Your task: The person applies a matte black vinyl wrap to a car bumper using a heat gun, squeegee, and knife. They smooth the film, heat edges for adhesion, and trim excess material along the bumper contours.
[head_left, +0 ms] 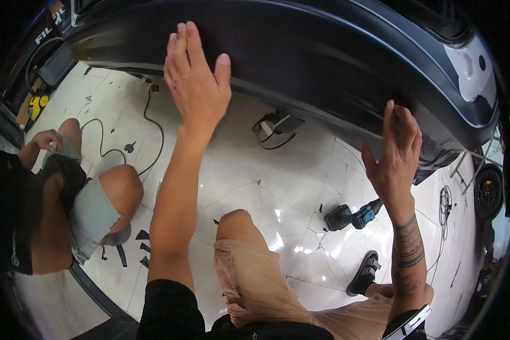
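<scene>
A matte black car bumper (300, 56) spans the top of the view. My left hand (197, 85) lies with fingers stretched out against its face, left of the middle, thumb held apart. Farther right, my right hand (395, 158) is raised at the bumper's lower part with fingers slightly bent and spread, and no held thing shows in it. Whether its fingertips touch the surface I cannot tell. Right of that hand, the dark covering (436, 144) looks wrinkled and loose at the bumper's bottom edge.
A teal and black cordless power tool (354, 216) lies on the tiled floor (255, 170) below my right hand. Cables (158, 127) and dark scraps (143, 235) are scattered about. Another person (45, 204) squats at the left. A wheel (488, 191) stands far right.
</scene>
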